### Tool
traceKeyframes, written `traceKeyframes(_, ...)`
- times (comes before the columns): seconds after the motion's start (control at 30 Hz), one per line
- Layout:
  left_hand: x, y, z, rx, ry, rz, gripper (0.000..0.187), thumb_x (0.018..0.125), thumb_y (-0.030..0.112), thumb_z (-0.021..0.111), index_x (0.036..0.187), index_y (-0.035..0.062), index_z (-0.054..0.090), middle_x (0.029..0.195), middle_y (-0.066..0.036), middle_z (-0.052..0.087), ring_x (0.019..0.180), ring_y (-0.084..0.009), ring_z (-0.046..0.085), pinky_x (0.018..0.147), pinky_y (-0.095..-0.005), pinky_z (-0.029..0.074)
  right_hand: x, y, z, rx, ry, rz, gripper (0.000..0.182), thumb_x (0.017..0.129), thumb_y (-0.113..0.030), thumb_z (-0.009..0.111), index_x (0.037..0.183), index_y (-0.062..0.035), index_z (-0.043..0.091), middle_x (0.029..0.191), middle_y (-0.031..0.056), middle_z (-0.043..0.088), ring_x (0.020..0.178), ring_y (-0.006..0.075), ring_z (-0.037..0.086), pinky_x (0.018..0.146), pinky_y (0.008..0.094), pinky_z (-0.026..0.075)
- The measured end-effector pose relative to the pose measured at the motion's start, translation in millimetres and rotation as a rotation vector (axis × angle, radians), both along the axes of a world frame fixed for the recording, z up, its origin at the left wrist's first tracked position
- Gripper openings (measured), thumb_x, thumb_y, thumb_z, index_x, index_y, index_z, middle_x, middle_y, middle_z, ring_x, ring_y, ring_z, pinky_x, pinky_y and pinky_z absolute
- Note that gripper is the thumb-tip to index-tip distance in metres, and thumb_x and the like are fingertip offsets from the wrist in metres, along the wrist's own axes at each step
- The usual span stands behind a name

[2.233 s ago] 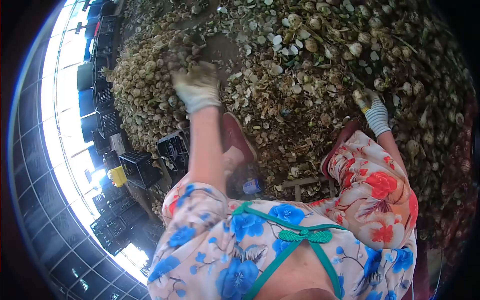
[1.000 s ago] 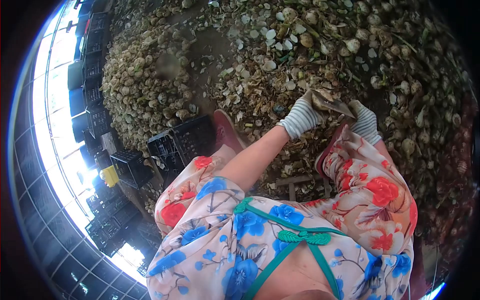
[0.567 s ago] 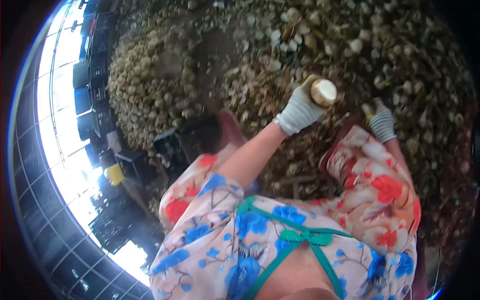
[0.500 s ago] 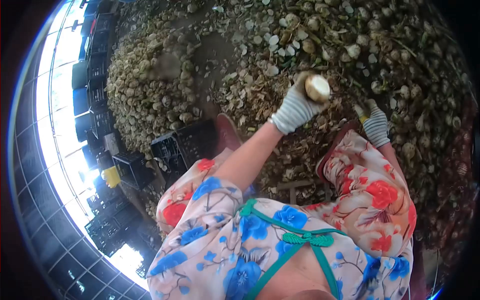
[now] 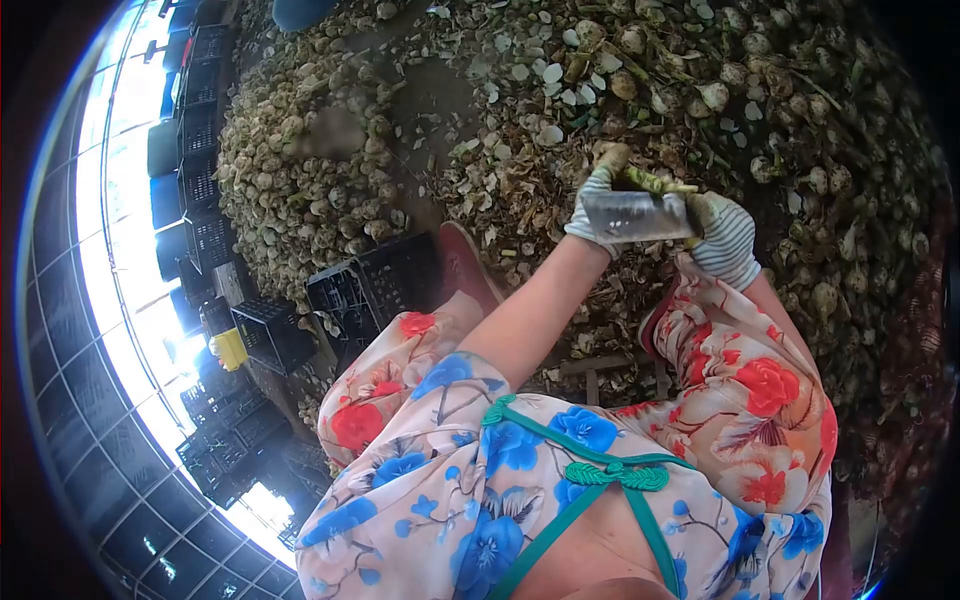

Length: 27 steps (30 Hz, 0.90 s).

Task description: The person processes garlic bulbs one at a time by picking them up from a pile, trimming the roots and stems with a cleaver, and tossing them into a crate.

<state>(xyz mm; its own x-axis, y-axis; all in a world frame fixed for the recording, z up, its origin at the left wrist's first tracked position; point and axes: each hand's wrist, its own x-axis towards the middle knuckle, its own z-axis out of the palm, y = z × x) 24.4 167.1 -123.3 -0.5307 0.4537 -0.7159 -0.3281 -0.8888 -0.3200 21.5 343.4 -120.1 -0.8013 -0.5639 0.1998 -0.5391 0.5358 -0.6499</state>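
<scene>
Right of the black crate (image 5: 405, 268), hands now meeting: my left hand (image 5: 598, 182) clamping fingers round a garlic stalk (image 5: 655, 183), my right hand (image 5: 728, 242) gripping the knife (image 5: 636, 218), apparently bringing blade and stalk close

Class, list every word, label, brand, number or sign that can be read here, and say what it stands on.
No text can be read.
Knife blade by the right hand: no lettering legible, only shine and smears.
Black crate near the left foot: too dark to make out any marking.
Row of crates at left: too small and blurred to read.
Yellow item: too blurred to tell.
</scene>
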Motion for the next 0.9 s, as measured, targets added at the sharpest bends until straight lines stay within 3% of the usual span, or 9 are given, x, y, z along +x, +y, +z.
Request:
traceKeyframes(0.13, 16, -8, -88, 0.072, 0.181, 0.129, 0.04, 0.085, 0.041, 0.039, 0.107, 0.0087, 0.044, 0.106, -0.015, 0.047, 0.09, -0.028, 0.049, 0.084, -0.0477, 0.039, -4, 4, -3, -0.004, 0.053, -0.039, 0.026, 0.059, -0.011, 0.058, 0.084, -0.0059, 0.053, 0.07, 0.0105, 0.052, 0.064, 0.03, 0.052, 0.056, 0.0377, 0.042)
traceKeyframes(0.47, 38, -1, -102, 0.067, 0.558, 0.193, 0.055, 0.085, 0.049, 0.025, 0.12, 0.0083, 0.035, 0.111, -0.016, 0.046, 0.096, -0.0256, 0.049, 0.083, -0.0429, 0.043, -7, 6, 4, 0.044, 0.101, -0.022, 0.029, 0.059, -0.012, 0.059, 0.087, -0.0063, 0.053, 0.073, 0.011, 0.053, 0.065, 0.03, 0.053, 0.057, 0.0369, 0.043)
traceKeyframes(0.53, 37, -4, -140, -0.704, 0.817, -0.064, 0.046, 0.082, 0.046, 0.038, 0.106, 0.0081, 0.044, 0.102, -0.012, 0.052, 0.077, -0.0201, 0.055, 0.07, -0.0386, 0.049, -7, 5, -1, 0.016, 0.119, -0.033, 0.03, 0.059, -0.012, 0.059, 0.087, -0.0064, 0.053, 0.072, 0.011, 0.053, 0.064, 0.0299, 0.053, 0.058, 0.0366, 0.043)
traceKeyframes(0.57, 35, 0, -111, -0.705, 0.813, -0.062, 0.046, 0.082, 0.046, 0.038, 0.106, 0.0081, 0.044, 0.102, -0.012, 0.052, 0.077, -0.0201, 0.055, 0.07, -0.0386, 0.049, -5, 4, -4, 0.025, 0.055, -0.07, 0.028, 0.062, -0.015, 0.059, 0.088, -0.0066, 0.053, 0.074, 0.0121, 0.055, 0.066, 0.0306, 0.054, 0.059, 0.0373, 0.044)
traceKeyframes(0.63, 24, 13, -1, -0.967, 0.107, -0.328, 0.034, 0.077, 0.04, 0.052, 0.093, 0.0101, 0.049, 0.086, -0.006, 0.057, 0.058, -0.0133, 0.052, 0.051, -0.0304, 0.048, 0, 13, -21, 0.043, -0.017, -0.11, 0.027, 0.066, -0.018, 0.058, 0.089, -0.0067, 0.053, 0.076, 0.0133, 0.056, 0.069, 0.0314, 0.055, 0.06, 0.038, 0.044)
traceKeyframes(0.73, 12, -10, 42, -0.977, 0.303, -0.473, 0.022, 0.073, 0.032, 0.059, 0.077, 0.0109, 0.053, 0.066, -0.004, 0.058, 0.052, -0.0103, 0.049, 0.045, -0.0236, 0.04, 3, 57, -58, 0.48, -0.407, -0.427, 0.036, 0.078, -0.037, 0.049, 0.098, -0.0078, 0.052, 0.086, 0.0185, 0.058, 0.079, 0.0344, 0.055, 0.065, 0.0406, 0.043)
traceKeyframes(0.83, 7, -82, 79, -1.158, 0.262, -0.575, 0.021, 0.07, 0.028, 0.061, 0.077, 0.0099, 0.053, 0.069, -0.005, 0.057, 0.056, -0.0113, 0.051, 0.047, -0.0258, 0.042, 15, 75, -55, 0.367, -0.335, -0.412, 0.035, 0.077, -0.033, 0.054, 0.099, -0.0066, 0.052, 0.086, 0.0164, 0.058, 0.078, 0.0333, 0.055, 0.067, 0.0373, 0.044)
traceKeyframes(0.87, 4, -142, 67, -1.239, 0.542, -0.532, 0.024, 0.071, 0.031, 0.059, 0.081, 0.0102, 0.052, 0.07, -0.005, 0.057, 0.056, -0.0112, 0.051, 0.046, -0.0248, 0.042, 8, 77, -57, 0.363, -0.32, -0.419, 0.035, 0.077, -0.033, 0.054, 0.099, -0.0066, 0.052, 0.086, 0.0164, 0.058, 0.078, 0.0333, 0.055, 0.067, 0.0373, 0.044)
traceKeyframes(0.9, -1, -192, 66, -1.232, 0.444, 0.05, 0.035, 0.072, 0.039, 0.057, 0.09, 0.0093, 0.051, 0.074, -0.006, 0.057, 0.056, -0.0142, 0.052, 0.046, -0.0257, 0.043, 5, 79, -61, 0.309, -0.257, -0.485, 0.035, 0.076, -0.032, 0.055, 0.099, -0.0062, 0.052, 0.088, 0.0155, 0.058, 0.08, 0.0322, 0.055, 0.068, 0.0358, 0.044)
